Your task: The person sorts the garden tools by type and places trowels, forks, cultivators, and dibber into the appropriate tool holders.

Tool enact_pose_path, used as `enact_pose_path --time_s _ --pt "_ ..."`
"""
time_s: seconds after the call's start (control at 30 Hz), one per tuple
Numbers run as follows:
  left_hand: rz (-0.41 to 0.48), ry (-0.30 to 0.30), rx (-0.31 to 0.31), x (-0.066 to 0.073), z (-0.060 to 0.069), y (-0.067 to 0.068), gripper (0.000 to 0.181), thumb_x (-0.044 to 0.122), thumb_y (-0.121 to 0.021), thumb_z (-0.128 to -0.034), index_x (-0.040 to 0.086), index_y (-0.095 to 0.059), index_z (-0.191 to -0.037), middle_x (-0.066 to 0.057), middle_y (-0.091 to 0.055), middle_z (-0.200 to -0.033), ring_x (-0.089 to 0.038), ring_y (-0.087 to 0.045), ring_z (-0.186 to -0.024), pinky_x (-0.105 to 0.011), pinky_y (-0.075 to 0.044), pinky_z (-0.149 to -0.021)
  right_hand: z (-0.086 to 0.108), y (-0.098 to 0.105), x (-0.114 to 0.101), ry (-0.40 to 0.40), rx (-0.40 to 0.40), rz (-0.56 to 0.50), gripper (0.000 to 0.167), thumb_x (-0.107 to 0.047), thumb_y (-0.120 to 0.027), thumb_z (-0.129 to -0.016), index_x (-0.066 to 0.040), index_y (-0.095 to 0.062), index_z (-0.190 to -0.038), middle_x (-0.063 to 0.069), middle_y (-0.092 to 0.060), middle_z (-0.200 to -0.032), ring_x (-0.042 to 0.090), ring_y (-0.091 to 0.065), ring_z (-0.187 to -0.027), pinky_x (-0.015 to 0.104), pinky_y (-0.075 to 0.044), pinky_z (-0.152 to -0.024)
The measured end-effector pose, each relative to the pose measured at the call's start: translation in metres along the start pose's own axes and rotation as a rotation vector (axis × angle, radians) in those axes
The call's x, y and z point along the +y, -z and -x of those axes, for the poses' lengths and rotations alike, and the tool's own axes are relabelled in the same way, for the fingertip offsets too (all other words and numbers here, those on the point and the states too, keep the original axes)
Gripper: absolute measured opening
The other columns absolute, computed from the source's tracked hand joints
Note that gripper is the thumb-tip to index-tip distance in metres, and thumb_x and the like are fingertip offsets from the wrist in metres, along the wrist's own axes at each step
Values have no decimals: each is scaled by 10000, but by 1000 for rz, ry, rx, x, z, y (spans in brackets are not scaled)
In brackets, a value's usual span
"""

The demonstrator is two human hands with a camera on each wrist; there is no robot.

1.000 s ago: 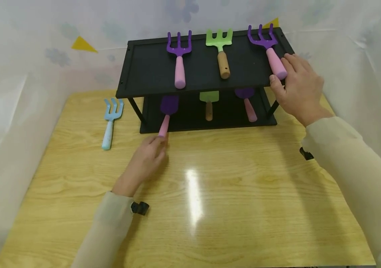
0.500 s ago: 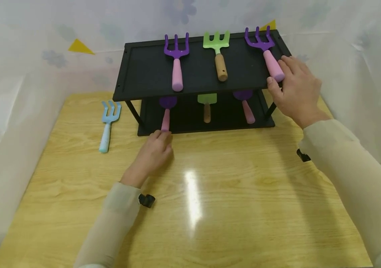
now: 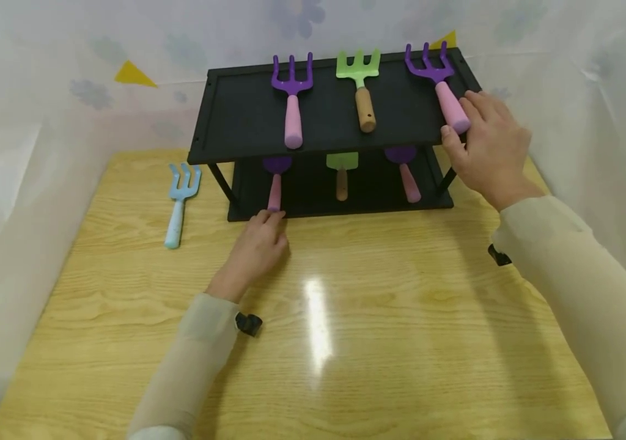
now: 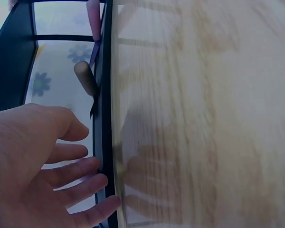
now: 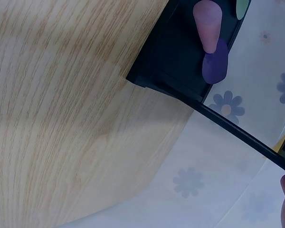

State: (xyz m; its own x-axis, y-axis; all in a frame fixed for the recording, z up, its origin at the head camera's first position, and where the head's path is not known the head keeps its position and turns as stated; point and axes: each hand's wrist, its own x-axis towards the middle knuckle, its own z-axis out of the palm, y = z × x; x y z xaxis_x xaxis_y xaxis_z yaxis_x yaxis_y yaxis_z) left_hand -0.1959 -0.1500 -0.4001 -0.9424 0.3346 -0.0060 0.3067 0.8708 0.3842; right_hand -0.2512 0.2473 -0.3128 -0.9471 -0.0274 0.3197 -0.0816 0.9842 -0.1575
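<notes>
My left hand (image 3: 255, 244) is at the front edge of the black two-tier rack (image 3: 241, 116). Its fingertips touch the handle end of a pink-handled purple trowel (image 3: 275, 192) on the lower shelf. In the left wrist view the fingers (image 4: 80, 190) are extended and spread. My right hand (image 3: 491, 143) rests on the rack's upper right front corner, thumb and fingers on either side of the handle end of a purple hand fork (image 3: 450, 107). Only a bit of that hand shows in the right wrist view.
Another purple fork (image 3: 293, 119) and a green fork (image 3: 364, 104) lie on top. Below lie a green trowel (image 3: 342, 180) and another pink-handled purple tool (image 3: 409, 183), partly hidden. A light blue fork (image 3: 175, 220) lies left on the wooden table (image 3: 390, 336).
The left hand has moved up and right, pushing the purple trowel deeper onto the lower shelf and straightening it. Its fingers have loosened from the handle. The right hand stays in place.
</notes>
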Motion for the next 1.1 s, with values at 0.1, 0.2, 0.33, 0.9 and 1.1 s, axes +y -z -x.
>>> enact_pose_path --time_s 0.1,0.2,0.33,0.9,1.1 --pt "14 -16 13 0 1 1 345 142 -525 -980 22 -599 -1295 -211 -534 -1315 -352 -561 -1176 -486 -474 -1031 1 1 1 -2 1 -2 681 -482 -274 -1017 -63 -304 -1554 89 -298 -1626 281 -266 -1504 709 -392 -1004" --pt "38 -20 16 -5 8 2 249 117 -522 -968 35 -666 -1154 -189 -568 -1245 -329 -589 -1129 -469 -501 -987 1 1 0 -5 11 -15 677 -477 -281 -1017 -65 -311 -1552 86 -301 -1625 284 -271 -1503 719 -387 -998" --pt "43 26 29 -18 21 9 226 132 -505 -966 71 -685 -1087 -136 -603 -1201 -301 -622 -1074 -467 -530 -912 0 1 0 -18 10 -17 668 -468 -284 -1017 -74 -307 -1555 76 -292 -1630 283 -269 -1504 740 -384 -970" --pt "11 163 132 -68 60 35 247 103 -484 -987 14 -667 -1126 -214 -630 -1155 -374 -632 -1034 -506 -536 -834 2 4 5 94 20 -33 681 -431 -293 -1023 45 -340 -1508 206 -343 -1579 367 -290 -1480 494 -105 -1255" --pt "-4 221 175 -82 70 46 271 95 -478 -985 4 -648 -1174 -246 -581 -1179 -423 -585 -1047 -548 -507 -825 1 15 4 114 -138 -2 741 -492 -198 -1038 39 -203 -1554 217 -180 -1635 391 -156 -1522 547 109 -1226"
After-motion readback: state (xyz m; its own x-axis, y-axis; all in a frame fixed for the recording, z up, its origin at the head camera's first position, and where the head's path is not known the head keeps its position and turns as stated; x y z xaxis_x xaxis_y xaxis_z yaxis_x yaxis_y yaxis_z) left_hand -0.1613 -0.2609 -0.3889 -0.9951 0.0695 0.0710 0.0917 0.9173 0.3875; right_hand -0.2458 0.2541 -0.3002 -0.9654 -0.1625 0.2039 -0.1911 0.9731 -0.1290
